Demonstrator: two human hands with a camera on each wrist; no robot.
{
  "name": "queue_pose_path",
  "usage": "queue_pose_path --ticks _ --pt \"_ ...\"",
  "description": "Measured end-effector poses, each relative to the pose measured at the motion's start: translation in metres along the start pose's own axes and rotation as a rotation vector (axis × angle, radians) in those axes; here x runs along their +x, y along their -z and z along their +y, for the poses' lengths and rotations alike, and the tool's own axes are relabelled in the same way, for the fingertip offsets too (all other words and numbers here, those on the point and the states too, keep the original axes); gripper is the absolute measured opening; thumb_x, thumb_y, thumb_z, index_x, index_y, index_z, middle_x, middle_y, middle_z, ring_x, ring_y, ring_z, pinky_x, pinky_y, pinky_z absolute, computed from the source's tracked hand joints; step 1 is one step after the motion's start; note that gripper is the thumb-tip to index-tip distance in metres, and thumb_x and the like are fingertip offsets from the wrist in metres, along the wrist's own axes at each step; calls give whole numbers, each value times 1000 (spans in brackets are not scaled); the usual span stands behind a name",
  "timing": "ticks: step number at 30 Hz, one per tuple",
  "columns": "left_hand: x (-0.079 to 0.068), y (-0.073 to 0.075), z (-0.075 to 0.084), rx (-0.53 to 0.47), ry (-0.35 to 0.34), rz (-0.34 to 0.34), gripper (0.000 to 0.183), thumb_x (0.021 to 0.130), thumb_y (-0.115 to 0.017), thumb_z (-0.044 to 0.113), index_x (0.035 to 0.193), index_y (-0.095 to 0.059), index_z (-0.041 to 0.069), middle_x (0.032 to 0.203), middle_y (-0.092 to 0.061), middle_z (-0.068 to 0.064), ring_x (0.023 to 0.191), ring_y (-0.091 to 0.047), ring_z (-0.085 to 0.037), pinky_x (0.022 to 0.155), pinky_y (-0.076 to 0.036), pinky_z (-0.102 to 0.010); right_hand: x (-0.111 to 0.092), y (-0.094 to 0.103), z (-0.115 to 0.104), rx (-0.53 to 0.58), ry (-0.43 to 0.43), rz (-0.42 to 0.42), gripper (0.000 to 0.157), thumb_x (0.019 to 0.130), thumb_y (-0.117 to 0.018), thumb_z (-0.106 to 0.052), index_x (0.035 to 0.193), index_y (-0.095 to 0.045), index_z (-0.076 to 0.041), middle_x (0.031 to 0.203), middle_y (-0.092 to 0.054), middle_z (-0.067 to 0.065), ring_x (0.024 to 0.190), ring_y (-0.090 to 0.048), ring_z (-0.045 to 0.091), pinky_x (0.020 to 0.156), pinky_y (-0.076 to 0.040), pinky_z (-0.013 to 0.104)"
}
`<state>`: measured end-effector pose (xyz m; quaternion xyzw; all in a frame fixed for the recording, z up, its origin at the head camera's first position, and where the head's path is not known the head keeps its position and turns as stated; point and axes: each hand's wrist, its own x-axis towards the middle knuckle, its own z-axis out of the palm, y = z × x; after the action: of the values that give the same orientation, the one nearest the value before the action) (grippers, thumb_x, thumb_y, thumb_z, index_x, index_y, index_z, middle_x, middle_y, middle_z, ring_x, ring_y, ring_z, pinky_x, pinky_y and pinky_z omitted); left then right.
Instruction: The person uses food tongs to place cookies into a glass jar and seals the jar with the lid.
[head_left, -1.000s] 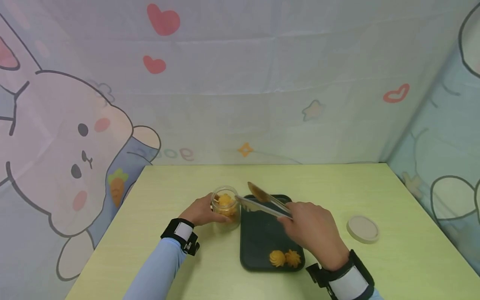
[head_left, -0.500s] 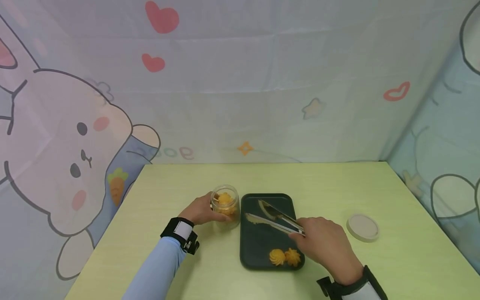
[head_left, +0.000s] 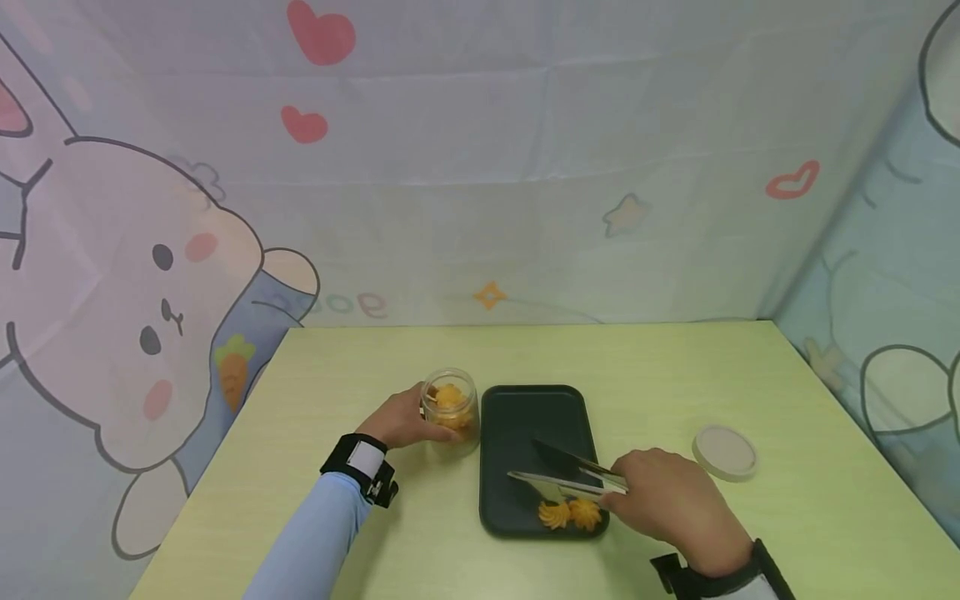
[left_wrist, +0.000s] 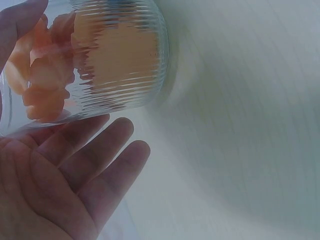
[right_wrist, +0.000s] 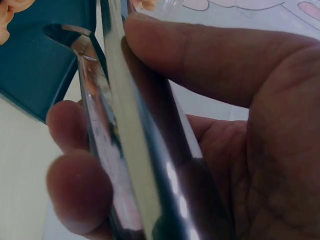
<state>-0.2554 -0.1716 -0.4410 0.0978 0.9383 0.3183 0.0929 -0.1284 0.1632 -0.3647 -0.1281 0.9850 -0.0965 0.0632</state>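
Observation:
My left hand (head_left: 408,421) holds a clear ribbed glass jar (left_wrist: 125,60) at its side, thumb on one side and fingers on the other. Piped yellow cookies (head_left: 450,397) fill part of the jar, whose top is uncovered. In my right hand (head_left: 671,504) is a pair of metal tongs (head_left: 570,486), gripped by the arms between thumb and fingers, as the right wrist view shows. The tongs' tips are apart, low over a dark green tray (head_left: 517,417). Two swirled cookies (head_left: 553,516) lie at the tray's near right corner, just below the tongs; nothing is between the tips.
A round pale lid (head_left: 725,453) lies on the light yellow table (head_left: 360,358), to the right of the tray. Behind the table hangs a cartoon-printed cloth (head_left: 450,167), with another stretch of it along the right side.
My right hand has brought the tongs from beside the jar's mouth down and to the right, toward the two cookies on the tray. The left hand and jar have stayed in place.

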Motion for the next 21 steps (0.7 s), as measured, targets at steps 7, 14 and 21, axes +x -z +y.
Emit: queue_pose_path --ticks 7,14,21 --pt "-2 1 1 -7 2 3 90 61 -83 50 132 -48 6 120 -64 -10 108 -55 -25 93 -47 -48 -7 -1 11 37 -27 -68 27 75 -75 -33 91 -73 -12 81 -69 1 64 -55 15 54 -46 37" --pt "-2 2 2 0 -4 3 88 62 -83 49 132 -49 7 118 -65 -9 106 -56 -24 92 -47 -47 -9 -2 15 90 -51 -123 23 72 -78 -32 86 -73 -14 77 -66 -2 61 -51 13 51 -43 35" --pt "-2 1 3 0 1 4 89 61 -83 50 131 -49 7 118 -64 -9 106 -56 -24 93 -47 -47 -5 -6 11 66 -46 -86 16 72 -78 -27 80 -72 -15 70 -63 -4 58 -48 14 48 -40 33"
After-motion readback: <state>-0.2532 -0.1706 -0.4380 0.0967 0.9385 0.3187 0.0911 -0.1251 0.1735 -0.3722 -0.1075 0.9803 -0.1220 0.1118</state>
